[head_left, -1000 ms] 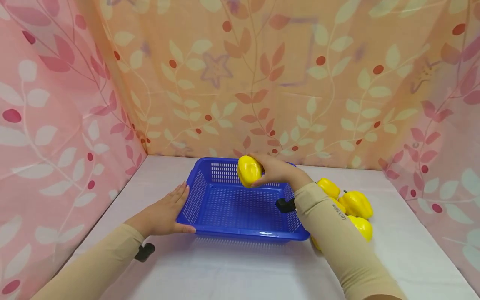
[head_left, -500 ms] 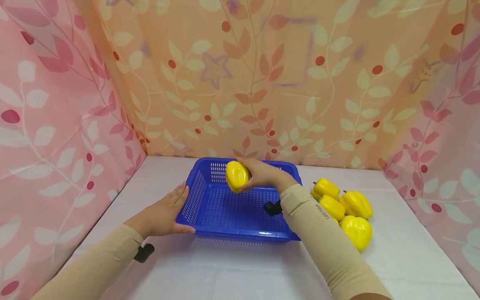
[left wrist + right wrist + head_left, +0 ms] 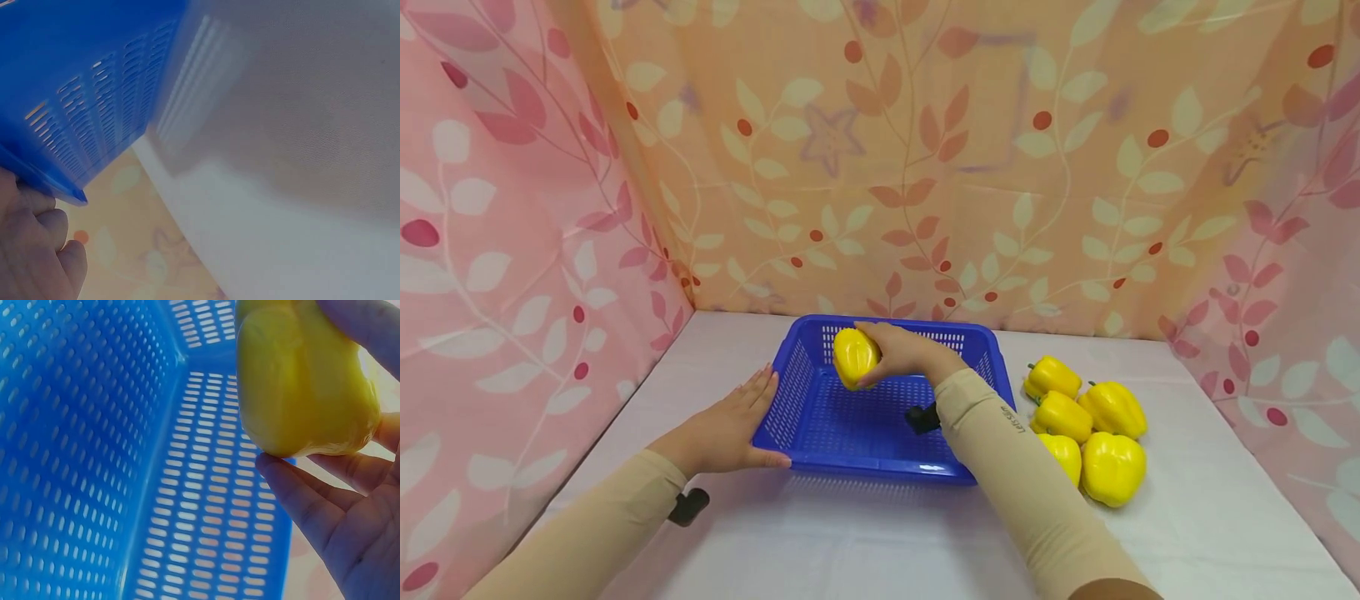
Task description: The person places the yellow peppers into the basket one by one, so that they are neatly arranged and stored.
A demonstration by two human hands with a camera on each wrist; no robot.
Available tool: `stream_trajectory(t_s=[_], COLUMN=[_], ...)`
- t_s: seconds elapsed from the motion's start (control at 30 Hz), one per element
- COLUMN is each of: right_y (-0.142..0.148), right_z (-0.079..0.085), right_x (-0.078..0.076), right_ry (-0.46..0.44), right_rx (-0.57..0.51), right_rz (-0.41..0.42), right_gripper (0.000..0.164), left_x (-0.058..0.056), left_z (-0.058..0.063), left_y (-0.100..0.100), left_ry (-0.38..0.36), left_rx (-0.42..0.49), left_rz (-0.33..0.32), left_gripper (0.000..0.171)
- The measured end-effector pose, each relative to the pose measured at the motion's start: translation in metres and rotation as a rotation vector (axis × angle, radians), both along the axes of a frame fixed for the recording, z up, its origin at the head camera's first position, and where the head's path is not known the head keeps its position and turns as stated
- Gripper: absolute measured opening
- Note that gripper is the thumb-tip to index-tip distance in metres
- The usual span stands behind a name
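Observation:
My right hand (image 3: 898, 350) grips a yellow bell pepper (image 3: 855, 358) over the back left part of a blue plastic basket (image 3: 880, 471). In the right wrist view, thumb and fingers spread around the glossy pepper (image 3: 306, 387), with the basket's slotted wall (image 3: 206, 487) behind it. My left hand (image 3: 726, 429) rests at the basket's left end, fingers fairly straight along the side rim and thumb against the front rim. The left wrist view has these fingers (image 3: 53, 231) right at the rim, beside the outer slotted wall (image 3: 106, 106).
Several more yellow bell peppers (image 3: 1114, 468) lie grouped on the white tablecloth (image 3: 1210, 500), right of the basket; the right sleeve (image 3: 1000, 450) passes just in front of them. A floral curtain (image 3: 910, 167) closes off the back, with pink floral cloth (image 3: 512, 250) along the sides.
The right hand has carried the bell pepper leftward and slightly lower over the basket, uncovering more of the peppers at the right. The left hand and the basket have stayed in place.

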State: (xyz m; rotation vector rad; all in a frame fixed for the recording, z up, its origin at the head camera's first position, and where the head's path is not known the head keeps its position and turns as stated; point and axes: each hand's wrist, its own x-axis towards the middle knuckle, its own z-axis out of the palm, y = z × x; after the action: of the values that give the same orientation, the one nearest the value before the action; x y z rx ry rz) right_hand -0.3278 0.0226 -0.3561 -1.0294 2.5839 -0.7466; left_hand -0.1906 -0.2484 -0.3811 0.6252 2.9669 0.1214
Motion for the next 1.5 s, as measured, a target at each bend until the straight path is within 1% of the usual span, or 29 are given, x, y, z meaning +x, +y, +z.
stream_trajectory(t_s=[0.1,0.27,0.47,0.73,1.03,1.23,1.37,1.5], right_y=[-0.005,-0.011,-0.018,-0.021,-0.019,-0.019,-0.022,-0.025], right_z=[-0.003,-0.009,-0.016,-0.024,-0.039,-0.044,-0.047,-0.05], right_x=[-0.001,-0.003,-0.005,-0.007,-0.015,-0.017,-0.017,-0.018], right_ry=[-0.017,-0.008,-0.019,-0.059,-0.086,-0.111,-0.129,-0.106], right_rx=[0.002,0.017,0.039,0.014,0.044,0.074,0.075,0.08], right_rz=[0.004,0.004,0.003,-0.006,-0.008,-0.01,-0.026,-0.016], right_gripper=[0.098,0.096,0.089,0.081,0.088,0.087,0.087,0.086], left_x=[0.0,0.0,0.0,0.0,-0.001,-0.001,0.0,-0.001], left_z=[0.0,0.001,0.003,0.005,0.004,0.006,0.004,0.001], left_y=[0.0,0.0,0.001,0.003,0.004,0.005,0.003,0.001], left_ry=[0.003,0.019,0.019,0.011,-0.006,-0.012,-0.005,-0.008], left_rx=[0.007,0.02,0.005,-0.002,-0.011,-0.007,-0.009,-0.015], left_rz=[-0.006,-0.031,-0.025,-0.028,-0.004,-0.005,-0.005,0.002], left_gripper=[0.121,0.12,0.122,0.122,0.124,0.124,0.122,0.121])
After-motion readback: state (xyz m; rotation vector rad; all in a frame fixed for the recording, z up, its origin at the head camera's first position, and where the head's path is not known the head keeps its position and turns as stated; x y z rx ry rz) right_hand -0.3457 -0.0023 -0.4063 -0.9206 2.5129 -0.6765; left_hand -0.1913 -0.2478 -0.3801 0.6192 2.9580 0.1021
